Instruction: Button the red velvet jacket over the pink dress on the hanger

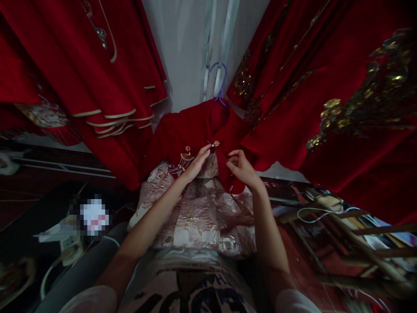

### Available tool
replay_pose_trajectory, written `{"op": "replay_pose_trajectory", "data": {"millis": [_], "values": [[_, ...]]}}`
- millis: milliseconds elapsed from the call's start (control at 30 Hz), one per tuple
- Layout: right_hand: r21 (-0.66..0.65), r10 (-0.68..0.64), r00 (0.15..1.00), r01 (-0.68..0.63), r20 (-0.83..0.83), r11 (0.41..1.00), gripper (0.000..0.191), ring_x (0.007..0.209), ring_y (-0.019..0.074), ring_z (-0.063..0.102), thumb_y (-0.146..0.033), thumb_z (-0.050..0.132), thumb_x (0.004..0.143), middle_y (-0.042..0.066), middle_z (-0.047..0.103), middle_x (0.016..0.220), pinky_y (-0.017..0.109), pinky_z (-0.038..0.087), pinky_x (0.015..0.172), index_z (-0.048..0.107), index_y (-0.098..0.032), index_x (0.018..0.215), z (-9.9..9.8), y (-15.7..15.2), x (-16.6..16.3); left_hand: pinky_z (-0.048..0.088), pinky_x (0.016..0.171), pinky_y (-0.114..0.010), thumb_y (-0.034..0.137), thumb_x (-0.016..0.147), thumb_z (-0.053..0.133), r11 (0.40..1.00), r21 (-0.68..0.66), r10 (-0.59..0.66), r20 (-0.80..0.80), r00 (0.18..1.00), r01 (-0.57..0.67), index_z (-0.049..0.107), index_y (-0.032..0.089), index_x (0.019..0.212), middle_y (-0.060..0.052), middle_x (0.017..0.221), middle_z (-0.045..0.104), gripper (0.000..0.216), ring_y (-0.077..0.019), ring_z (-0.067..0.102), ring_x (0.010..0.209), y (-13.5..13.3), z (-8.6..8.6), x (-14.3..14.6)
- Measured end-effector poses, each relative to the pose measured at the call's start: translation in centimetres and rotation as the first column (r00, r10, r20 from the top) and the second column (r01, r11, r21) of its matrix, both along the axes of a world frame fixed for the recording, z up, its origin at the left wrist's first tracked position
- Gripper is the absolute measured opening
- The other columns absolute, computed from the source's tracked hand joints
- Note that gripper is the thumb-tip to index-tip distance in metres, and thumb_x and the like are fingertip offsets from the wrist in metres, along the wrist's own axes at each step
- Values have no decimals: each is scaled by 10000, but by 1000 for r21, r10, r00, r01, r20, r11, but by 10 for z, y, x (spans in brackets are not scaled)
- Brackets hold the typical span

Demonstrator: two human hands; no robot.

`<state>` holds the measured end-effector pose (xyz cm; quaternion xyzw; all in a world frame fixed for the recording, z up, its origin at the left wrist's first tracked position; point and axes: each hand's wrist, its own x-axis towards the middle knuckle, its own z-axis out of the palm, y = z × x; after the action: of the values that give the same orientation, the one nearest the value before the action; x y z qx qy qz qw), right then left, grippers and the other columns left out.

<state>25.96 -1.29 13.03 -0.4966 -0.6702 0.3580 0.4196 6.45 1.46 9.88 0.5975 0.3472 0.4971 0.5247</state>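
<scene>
A short red jacket (pixel 192 126) hangs on a purple hanger (pixel 223 82) in front of me, with a pearly clasp (pixel 215 144) at its chest and a beaded tassel ornament (pixel 186 158) on its left side. My left hand (pixel 196 164) lies on the jacket with fingers stretched out, their tips just below the clasp. On the other side, my right hand (pixel 240 167) has curled fingers pinching the jacket's front flap. Below the jacket, a pale, shiny patterned skirt (pixel 195 213) spreads toward my lap.
Red garments with pale piping (pixel 120 87) hang at the left, and red garments with gold sequin embroidery (pixel 352 113) hang at the right. A wooden rack (pixel 358 248) with cords stands lower right. A power strip (pixel 70 250) lies on a dark surface at lower left.
</scene>
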Motion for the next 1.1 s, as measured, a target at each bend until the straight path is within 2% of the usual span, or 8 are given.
{"op": "replay_pose_trajectory", "data": {"millis": [200, 267, 333, 433, 533, 733, 900, 1100], "values": [[176, -42, 990, 18, 133, 984, 239, 711, 136, 597, -258, 643, 764, 18, 611, 838, 285, 509, 653, 490, -217, 943, 38, -34, 16, 403, 1086, -455, 562, 916, 459, 993, -109, -46, 64, 997, 53, 423, 337, 1384, -57, 1556, 340, 520, -234, 355, 1422, -20, -3, 5], [171, -44, 997, 34, 56, 985, 285, 728, 142, 619, -271, 678, 751, 18, 628, 834, 299, 531, 687, 494, -218, 962, 42, -39, 9, 471, 1025, -443, 582, 902, 465, 977, -169, -101, 161, 982, 128, 424, 314, 1374, -95, 1514, 406, 544, -245, 510, 1307, -32, -3, 4], [98, 84, 994, -77, -70, 992, 338, 798, 156, 658, -302, 692, 752, 36, 667, 886, 320, 558, 752, 501, -214, 1017, 43, -40, -3, 528, 949, -431, 609, 895, 442, 961, -211, -126, 238, 963, 178, 427, 288, 1362, -117, 1415, 523, 567, -235, 626, 1156, -41, -2, 1], [5, 240, 959, -242, -151, 970, 332, 913, 172, 679, -330, 657, 788, 81, 692, 1021, 338, 577, 807, 548, -194, 1071, 37, -36, -22, 583, 816, -375, 646, 894, 384, 952, -275, -71, 227, 971, 133, 505, 238, 1279, -114, 1195, 668, 574, -210, 695, 969, -45, -2, -6], [52, 102, 995, -101, -17, 993, 264, 838, 150, 673, -280, 667, 782, 61, 693, 939, 320, 581, 775, 615, -177, 1020, 18, -26, -36, 597, 698, -327, 628, 897, 392, 948, -317, 38, 123, 992, 3, 590, 190, 1134, -110, 1028, 707, 535, -192, 705, 835, -40, -7, -13], [-82, 58, 998, -60, -32, 995, 163, 610, 95, 618, -259, 577, 835, -6, 602, 811, 251, 561, 552, 555, -183, 978, -11, -12, -48, 597, 629, -277, 438, 881, 524, 960, -67, 264, -101, 959, -271, 629, 206, 984, -45, 944, 652, 275, -178, 655, 867, -30, -30, -9], [33, -6, 980, 0, 198, 999, 376, 629, 98, 587, -284, 762, 686, -16, 586, 814, 250, 508, 606, 541, -184, 973, -16, -12, -51, 601, 583, -281, 371, 846, 555, 973, -85, 211, -60, 976, -215, 630, 194, 897, -11, 822, 624, 199, -149, 639, 727, -30, -34, -5], [54, -74, 967, 63, 242, 997, 328, 627, 111, 587, -233, 724, 689, -39, 574, 742, 232, 459, 587, 518, -202, 942, -25, -9, -58, 610, 703, -334, 320, 717, 682, 986, -125, 109, -13, 994, -110, 671, 156, 847, -21, 794, 686, 209, -140, 661, 709, -26, -31, -16]]}}
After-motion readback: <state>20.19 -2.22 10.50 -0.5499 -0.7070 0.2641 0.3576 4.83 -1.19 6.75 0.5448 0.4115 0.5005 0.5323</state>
